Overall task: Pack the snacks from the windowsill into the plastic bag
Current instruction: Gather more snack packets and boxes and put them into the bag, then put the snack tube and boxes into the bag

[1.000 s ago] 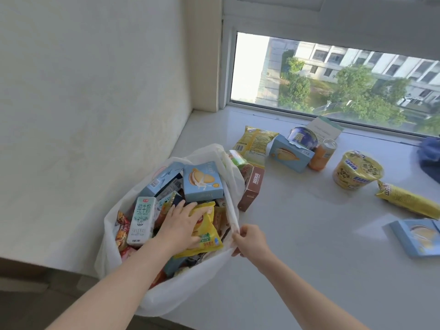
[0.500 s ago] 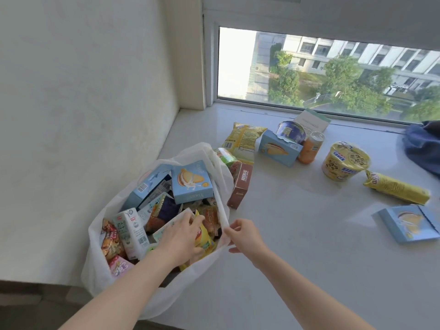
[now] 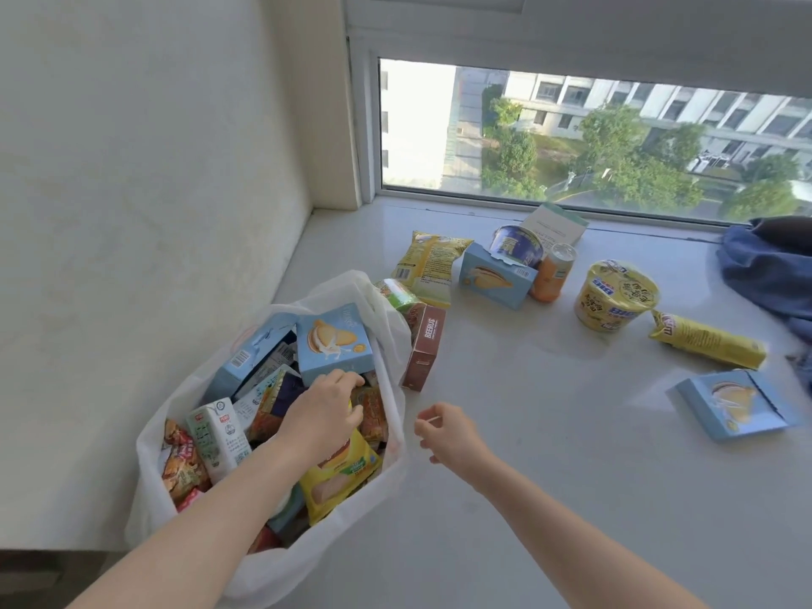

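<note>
Left hand (image 3: 325, 410) sits inside the plastic bag (image 3: 395, 340), fingers bent over snack packets (image 3: 373, 410), grip unclear; right hand (image 3: 448, 437) hangs loosely curled, empty, beside the rim. Beyond it leans the BEERUS box (image 3: 424, 349): likely light, stiff card, best pinched across its long sides.

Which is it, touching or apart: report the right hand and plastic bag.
Apart. Head view shows bare windowsill between the right hand and the plastic bag rim.
</note>
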